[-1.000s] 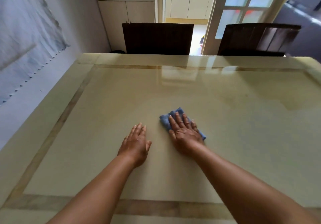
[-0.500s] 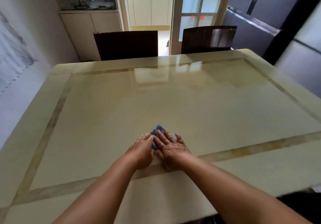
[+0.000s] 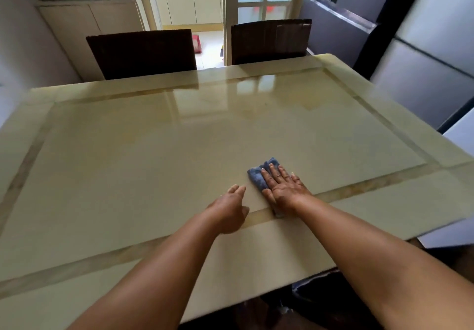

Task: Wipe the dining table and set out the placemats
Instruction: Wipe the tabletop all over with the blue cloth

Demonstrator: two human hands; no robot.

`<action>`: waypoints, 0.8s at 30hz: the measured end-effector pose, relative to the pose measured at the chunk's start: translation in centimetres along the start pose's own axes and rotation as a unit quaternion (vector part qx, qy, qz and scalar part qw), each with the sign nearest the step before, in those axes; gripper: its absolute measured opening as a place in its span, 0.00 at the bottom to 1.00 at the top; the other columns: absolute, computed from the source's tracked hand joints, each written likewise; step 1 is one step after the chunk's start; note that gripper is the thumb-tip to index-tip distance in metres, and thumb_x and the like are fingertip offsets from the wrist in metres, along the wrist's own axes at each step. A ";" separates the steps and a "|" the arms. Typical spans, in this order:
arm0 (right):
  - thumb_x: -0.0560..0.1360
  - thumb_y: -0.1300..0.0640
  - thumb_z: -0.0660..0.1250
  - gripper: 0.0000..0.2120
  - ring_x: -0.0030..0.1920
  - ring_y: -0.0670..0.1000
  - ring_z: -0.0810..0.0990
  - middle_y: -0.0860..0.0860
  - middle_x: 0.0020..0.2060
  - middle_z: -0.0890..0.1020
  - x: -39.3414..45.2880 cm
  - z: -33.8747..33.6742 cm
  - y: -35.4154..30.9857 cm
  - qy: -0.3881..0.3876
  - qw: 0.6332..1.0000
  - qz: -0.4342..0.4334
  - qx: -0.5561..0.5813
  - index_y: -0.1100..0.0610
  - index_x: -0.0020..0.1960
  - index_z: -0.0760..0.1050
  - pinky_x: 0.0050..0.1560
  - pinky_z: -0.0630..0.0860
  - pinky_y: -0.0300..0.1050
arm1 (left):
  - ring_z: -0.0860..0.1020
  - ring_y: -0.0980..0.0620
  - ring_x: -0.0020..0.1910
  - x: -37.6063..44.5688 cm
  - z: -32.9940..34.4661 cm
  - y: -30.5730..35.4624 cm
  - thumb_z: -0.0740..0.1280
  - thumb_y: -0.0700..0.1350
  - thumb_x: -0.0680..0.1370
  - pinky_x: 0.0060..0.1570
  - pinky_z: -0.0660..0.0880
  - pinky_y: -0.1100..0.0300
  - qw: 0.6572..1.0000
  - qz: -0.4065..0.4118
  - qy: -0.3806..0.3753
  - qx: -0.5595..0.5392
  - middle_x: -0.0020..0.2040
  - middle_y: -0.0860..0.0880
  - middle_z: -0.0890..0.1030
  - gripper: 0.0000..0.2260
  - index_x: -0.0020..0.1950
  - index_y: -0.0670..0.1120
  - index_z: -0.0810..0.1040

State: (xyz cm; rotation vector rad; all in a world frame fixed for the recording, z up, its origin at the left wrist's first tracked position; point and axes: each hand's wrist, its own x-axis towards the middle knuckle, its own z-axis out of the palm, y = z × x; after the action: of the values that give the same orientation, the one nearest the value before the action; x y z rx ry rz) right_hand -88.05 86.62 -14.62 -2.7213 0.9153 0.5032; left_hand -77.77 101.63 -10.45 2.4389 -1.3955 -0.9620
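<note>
A folded blue cloth (image 3: 259, 176) lies on the glossy beige dining table (image 3: 154, 163), right of its middle and near the inlaid brown border strip. My right hand (image 3: 282, 188) presses flat on the cloth with straight fingers, covering most of it. My left hand (image 3: 229, 210) rests on the bare tabletop just left of the cloth, fingers straight, holding nothing. No placemats are in view.
Two dark brown chairs (image 3: 143, 53) (image 3: 270, 40) stand at the table's far side. A white wall runs along the left, grey panels (image 3: 423, 73) along the right. Beyond the chairs are beige cabinets (image 3: 77, 27) and a glass door. The table's near edge is close to my body.
My right hand slid the cloth toward me and left until it met the left hand, then back out to the right. The view swung to the right.
</note>
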 end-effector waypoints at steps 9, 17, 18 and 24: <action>0.81 0.43 0.42 0.28 0.75 0.50 0.35 0.47 0.75 0.35 1.0 -2.6 18.2 0.000 1.000 -0.017 -0.014 0.47 0.76 0.34 0.73 0.37 0.50 | 0.50 0.47 0.76 8.2 3.4 14.4 0.57 0.51 0.80 0.73 0.50 0.55 1.000 -0.022 -0.006 0.018 0.78 0.51 0.46 0.29 0.77 0.49 0.47; 0.82 0.45 0.43 0.27 0.76 0.50 0.37 0.48 0.76 0.37 -0.4 -3.7 29.2 -0.008 0.999 0.046 0.003 0.48 0.76 0.36 0.73 0.39 0.51 | 0.48 0.48 0.77 12.1 6.7 24.5 0.57 0.50 0.80 0.74 0.48 0.54 0.999 0.021 -0.030 0.028 0.78 0.49 0.46 0.29 0.77 0.47 0.47; 0.82 0.46 0.44 0.27 0.76 0.51 0.37 0.48 0.76 0.38 -0.7 -3.7 29.2 -0.012 0.999 0.040 0.009 0.48 0.76 0.37 0.74 0.39 0.51 | 0.48 0.48 0.77 12.2 7.1 25.2 0.57 0.50 0.80 0.74 0.49 0.54 0.999 0.024 -0.031 0.030 0.78 0.48 0.47 0.29 0.77 0.47 0.47; 0.79 0.55 0.57 0.30 0.77 0.51 0.43 0.46 0.77 0.44 -5.3 -3.5 28.9 -0.045 0.996 -0.070 0.006 0.44 0.76 0.48 0.74 0.43 0.52 | 0.59 0.47 0.74 11.4 8.9 28.6 0.61 0.47 0.78 0.70 0.58 0.58 0.999 0.047 -0.010 -0.004 0.77 0.47 0.56 0.28 0.75 0.46 0.55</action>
State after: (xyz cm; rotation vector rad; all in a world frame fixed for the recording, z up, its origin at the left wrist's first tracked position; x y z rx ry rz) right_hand -108.92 65.84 -12.29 -2.7029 0.6962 0.5835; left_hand -99.51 78.09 -9.83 2.3406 -1.4965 -0.9714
